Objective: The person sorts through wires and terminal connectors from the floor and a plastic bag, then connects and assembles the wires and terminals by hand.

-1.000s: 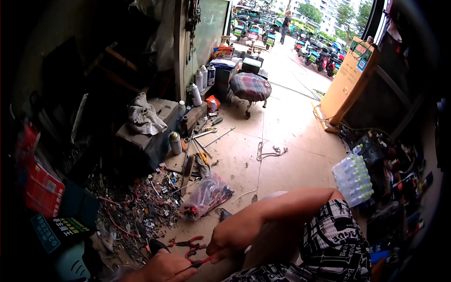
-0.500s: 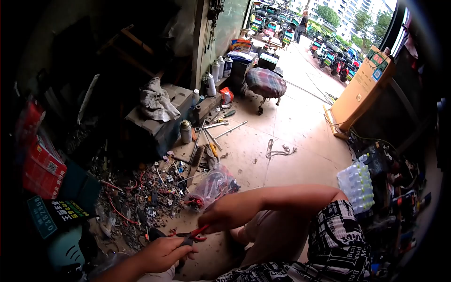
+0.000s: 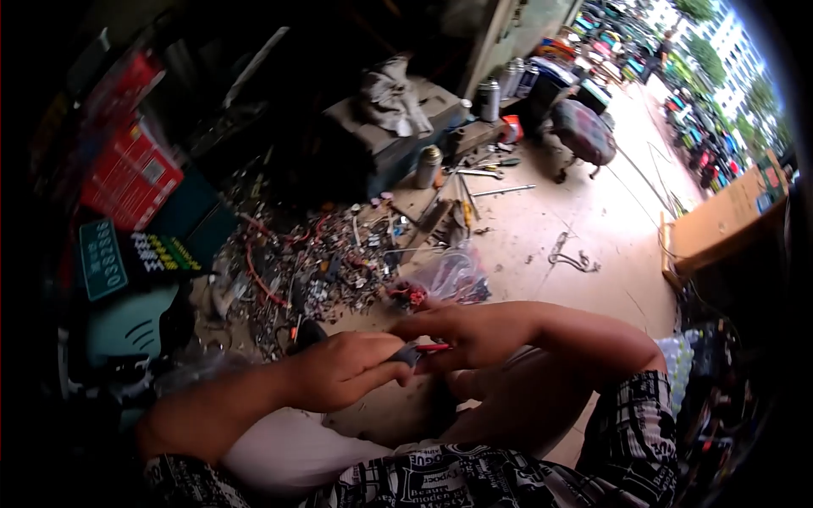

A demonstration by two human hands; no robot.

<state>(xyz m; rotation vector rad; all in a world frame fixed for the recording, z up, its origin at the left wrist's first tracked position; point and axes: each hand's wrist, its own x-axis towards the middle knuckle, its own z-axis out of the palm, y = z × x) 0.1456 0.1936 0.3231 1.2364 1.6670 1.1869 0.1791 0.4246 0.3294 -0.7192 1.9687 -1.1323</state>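
My left hand (image 3: 351, 368) is closed, its thumb and fingers pinching a small dark grey piece (image 3: 406, 355) whose kind I cannot make out. Just to the right, my right hand (image 3: 474, 334) is closed around what looks like red-handled pliers (image 3: 434, 346). Only a short red length shows between the two hands, right against the grey piece. The rest of the tool is hidden by fingers. Beyond my hands lies a clear plastic bag (image 3: 457, 275) with red and dark bits in it.
Loose small parts (image 3: 339, 262) and red wire cover the floor ahead and left. Wrenches and rods (image 3: 501, 190) lie near a spray can (image 3: 428, 167) and a rag-topped toolbox (image 3: 440, 106). A plaid stool (image 3: 583, 131) and a wooden cabinet (image 3: 720, 216) stand to the right.
My view has swung left. Both hands have come up and closer together, and my left hand now covers more of the grey piece. Less of the red handles shows.
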